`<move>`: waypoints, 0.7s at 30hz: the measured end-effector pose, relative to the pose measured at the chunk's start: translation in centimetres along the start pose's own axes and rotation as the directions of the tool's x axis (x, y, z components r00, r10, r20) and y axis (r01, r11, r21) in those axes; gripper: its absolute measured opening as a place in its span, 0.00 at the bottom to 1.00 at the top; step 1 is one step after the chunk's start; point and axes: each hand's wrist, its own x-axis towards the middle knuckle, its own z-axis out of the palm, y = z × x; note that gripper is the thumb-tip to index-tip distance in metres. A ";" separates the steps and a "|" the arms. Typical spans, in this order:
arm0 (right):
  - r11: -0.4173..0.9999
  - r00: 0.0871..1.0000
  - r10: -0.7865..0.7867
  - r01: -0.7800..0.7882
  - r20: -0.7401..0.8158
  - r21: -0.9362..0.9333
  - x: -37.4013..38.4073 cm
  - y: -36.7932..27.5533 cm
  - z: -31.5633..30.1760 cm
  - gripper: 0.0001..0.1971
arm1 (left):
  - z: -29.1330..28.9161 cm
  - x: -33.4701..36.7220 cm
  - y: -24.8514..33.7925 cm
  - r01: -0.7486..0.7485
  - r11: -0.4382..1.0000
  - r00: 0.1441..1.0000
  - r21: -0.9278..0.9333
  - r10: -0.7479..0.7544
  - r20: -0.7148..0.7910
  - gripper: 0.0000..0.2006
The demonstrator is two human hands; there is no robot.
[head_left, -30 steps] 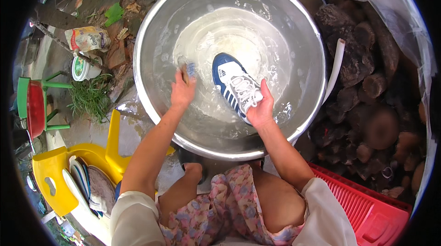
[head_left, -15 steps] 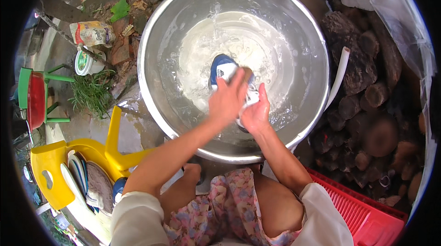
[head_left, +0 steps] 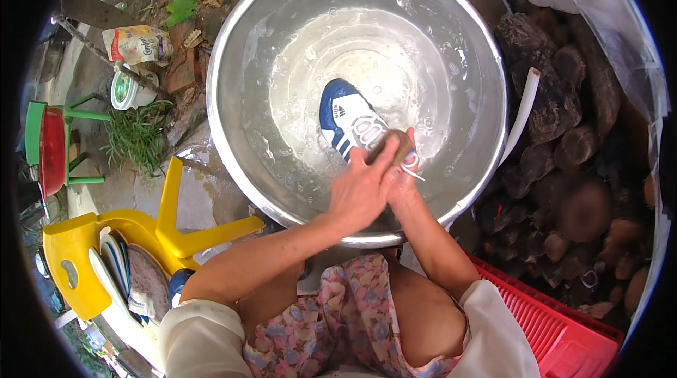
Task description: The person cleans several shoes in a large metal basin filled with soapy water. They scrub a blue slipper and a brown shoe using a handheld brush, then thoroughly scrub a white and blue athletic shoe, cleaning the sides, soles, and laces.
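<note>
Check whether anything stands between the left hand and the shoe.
The brush does: the left hand holds it over the ankle end of the shoe, beside the right hand. Nothing else visible intervenes; whether brush meets shoe is hidden.

The left forearm [head_left: 271, 258] slants upward to the right; the left hand [head_left: 358, 193] shows its back, fingers [head_left: 384, 155] bent. The right forearm [head_left: 437, 242] inclines upward to the left; the right hand [head_left: 401, 186] lies partly hidden beside the left.
</note>
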 end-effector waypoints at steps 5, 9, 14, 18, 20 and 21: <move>0.992 0.990 -0.111 0.106 -0.086 -0.061 0.6 2.5 2.0 0.29 | -2.7 5.7 -5.9 -0.072 0.932 0.980 0.355 0.133 -0.151 0.25; 0.963 0.964 -0.186 0.141 -0.189 -0.230 0.0 2.0 3.3 0.31 | -5.9 8.1 -9.2 0.262 0.941 0.869 0.214 -0.133 -0.477 0.20; 0.945 0.954 -0.253 0.207 -0.160 -0.255 2.3 3.6 2.8 0.25 | -0.5 5.8 -16.0 0.040 0.992 0.936 -0.120 -0.079 -0.343 0.23; 0.874 0.894 -0.316 0.145 -0.316 -0.465 1.6 2.0 -1.3 0.26 | -0.8 0.9 -1.1 -0.088 0.978 0.988 -0.189 0.061 -0.145 0.22; 0.926 0.958 -0.201 0.118 -0.203 -0.360 1.1 1.2 -1.5 0.25 | -1.1 2.1 -0.4 -0.111 0.985 0.993 -0.134 0.104 -0.062 0.23; 0.976 0.970 -0.110 0.064 -0.217 -0.207 0.9 2.1 1.5 0.27 | -2.1 3.5 -1.4 -0.044 0.997 0.999 -0.066 0.043 -0.025 0.24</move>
